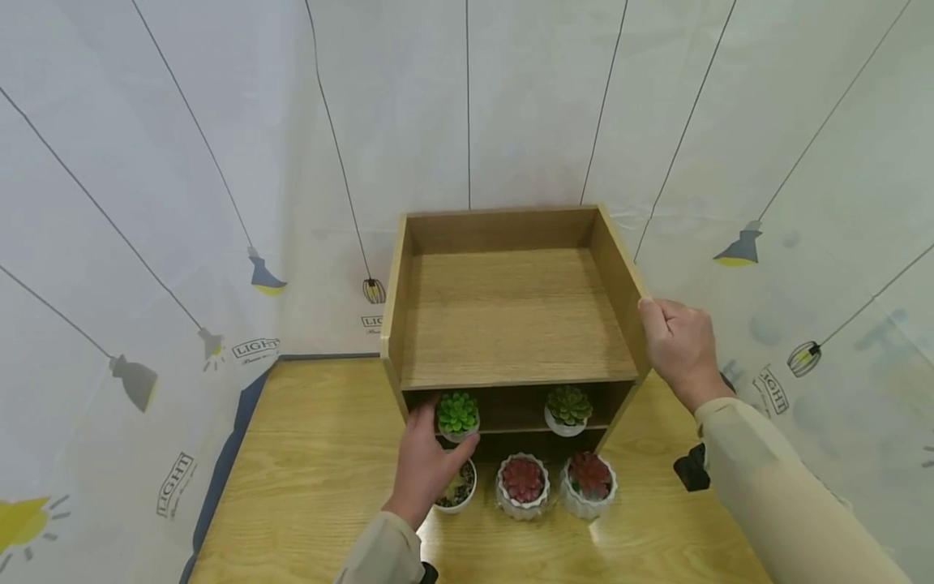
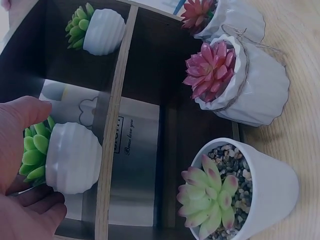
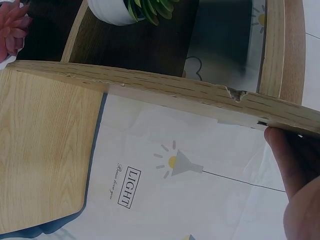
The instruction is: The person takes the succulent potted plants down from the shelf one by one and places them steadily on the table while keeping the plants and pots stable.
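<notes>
A small wooden shelf unit [image 1: 518,316] stands on the table against the wall. My left hand [image 1: 429,466] curls round a bright green succulent [image 1: 458,412] in a white ribbed pot [image 2: 74,157] at the left of its middle level, thumb on one side and fingers on the other. My right hand [image 1: 679,345] grips the upper edge of the unit's right side panel [image 1: 620,292]. A darker green succulent [image 1: 569,405] in a white pot sits at the right of the same level.
In front of the unit stand a pale succulent [image 2: 207,195] in a smooth white pot and two red succulents [image 1: 523,480] [image 1: 589,477] in scalloped white pots. Lamp-patterned sheeting [image 1: 182,203] covers the walls around the wooden table [image 1: 306,454].
</notes>
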`<action>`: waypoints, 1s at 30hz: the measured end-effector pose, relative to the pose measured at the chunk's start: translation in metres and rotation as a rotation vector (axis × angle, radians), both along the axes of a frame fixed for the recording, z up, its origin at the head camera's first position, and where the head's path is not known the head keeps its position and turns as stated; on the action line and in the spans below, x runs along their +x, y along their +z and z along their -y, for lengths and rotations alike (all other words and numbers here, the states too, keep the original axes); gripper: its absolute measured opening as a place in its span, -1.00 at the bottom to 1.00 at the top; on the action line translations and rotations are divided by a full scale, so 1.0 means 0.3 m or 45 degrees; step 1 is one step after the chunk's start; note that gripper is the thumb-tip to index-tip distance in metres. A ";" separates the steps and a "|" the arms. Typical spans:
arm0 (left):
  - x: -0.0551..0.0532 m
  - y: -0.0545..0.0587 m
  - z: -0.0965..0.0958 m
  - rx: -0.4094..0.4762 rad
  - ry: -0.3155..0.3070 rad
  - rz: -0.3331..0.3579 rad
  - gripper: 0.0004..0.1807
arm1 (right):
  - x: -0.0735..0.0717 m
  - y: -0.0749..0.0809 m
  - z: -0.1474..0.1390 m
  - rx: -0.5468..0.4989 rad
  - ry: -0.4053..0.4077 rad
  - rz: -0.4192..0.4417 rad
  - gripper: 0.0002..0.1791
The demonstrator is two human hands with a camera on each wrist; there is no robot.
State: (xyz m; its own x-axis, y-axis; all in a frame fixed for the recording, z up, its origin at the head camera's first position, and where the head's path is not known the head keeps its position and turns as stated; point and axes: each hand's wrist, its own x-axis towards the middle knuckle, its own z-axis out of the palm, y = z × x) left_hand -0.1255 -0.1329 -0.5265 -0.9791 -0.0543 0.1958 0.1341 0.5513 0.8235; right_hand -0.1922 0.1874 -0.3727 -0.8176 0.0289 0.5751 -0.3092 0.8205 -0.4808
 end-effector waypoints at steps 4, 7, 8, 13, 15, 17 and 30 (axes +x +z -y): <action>-0.010 -0.003 -0.003 0.011 -0.001 0.022 -0.15 | -0.002 -0.003 -0.002 0.003 0.001 -0.005 -0.39; -0.017 -0.007 -0.006 0.017 0.005 0.036 -0.16 | -0.002 -0.004 -0.002 0.004 0.001 -0.008 -0.39; -0.019 -0.008 -0.007 0.020 0.009 0.037 -0.16 | -0.002 -0.004 -0.002 0.005 0.002 -0.008 -0.39; -0.032 -0.015 -0.009 0.042 0.017 0.005 -0.23 | -0.003 -0.006 -0.002 0.010 -0.006 -0.008 -0.38; -0.037 -0.018 -0.009 0.050 0.020 -0.013 -0.28 | -0.004 -0.008 -0.003 0.010 -0.007 -0.006 -0.38; -0.040 -0.020 -0.009 0.050 0.028 -0.025 -0.32 | -0.003 -0.010 -0.001 0.007 -0.006 -0.001 -0.38; -0.061 -0.022 -0.021 -0.045 0.064 -0.041 -0.41 | 0.001 -0.005 0.000 -0.001 -0.015 0.044 -0.39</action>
State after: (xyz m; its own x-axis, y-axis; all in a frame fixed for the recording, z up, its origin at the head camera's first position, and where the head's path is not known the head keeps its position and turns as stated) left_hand -0.1439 -0.1267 -0.5332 -0.9685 -0.0956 0.2301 0.1319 0.5866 0.7991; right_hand -0.1918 0.1874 -0.3741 -0.8364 0.0391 0.5467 -0.2829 0.8235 -0.4918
